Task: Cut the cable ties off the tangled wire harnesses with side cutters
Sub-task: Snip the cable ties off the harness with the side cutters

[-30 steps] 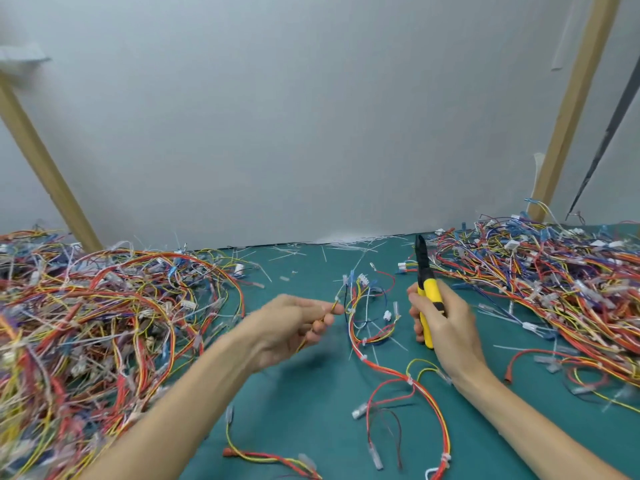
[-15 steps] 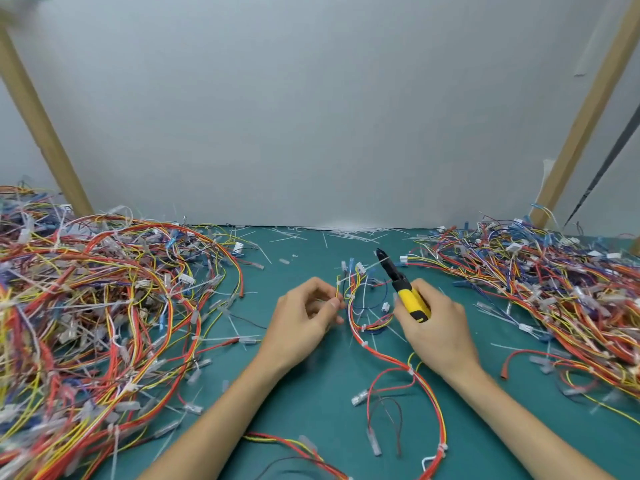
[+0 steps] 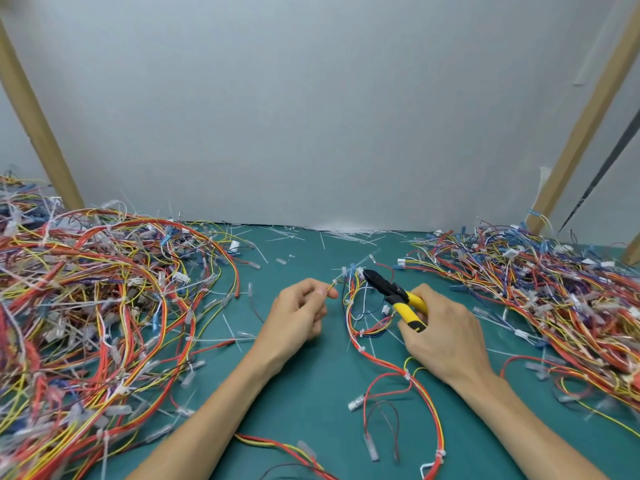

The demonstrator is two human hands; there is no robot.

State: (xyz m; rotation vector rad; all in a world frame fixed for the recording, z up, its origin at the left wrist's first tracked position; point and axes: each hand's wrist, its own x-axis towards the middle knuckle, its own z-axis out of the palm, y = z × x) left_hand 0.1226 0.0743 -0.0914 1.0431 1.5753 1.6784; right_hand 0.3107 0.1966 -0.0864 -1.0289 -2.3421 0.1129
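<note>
A red, yellow and blue wire harness (image 3: pixel 360 327) with white cable ties lies on the green mat (image 3: pixel 311 393) between my hands. My left hand (image 3: pixel 298 317) pinches a thin yellow wire end of the harness near a small white tie (image 3: pixel 335 282). My right hand (image 3: pixel 440 337) grips the yellow handles of the side cutters (image 3: pixel 394 294). Their black jaws point up and left, with the tip at the top of the harness beside a white connector (image 3: pixel 360 271).
A large tangled heap of harnesses (image 3: pixel 97 306) fills the left side; another heap (image 3: pixel 540 299) covers the right. Cut white tie scraps (image 3: pixel 346 233) litter the mat's far edge by the grey wall. Wooden posts (image 3: pixel 38 126) stand at both sides.
The cutters have swung from upright to pointing up-left, and their jaws have moved to the top of the harness. My left hand has come closer, still pinching the wire end.
</note>
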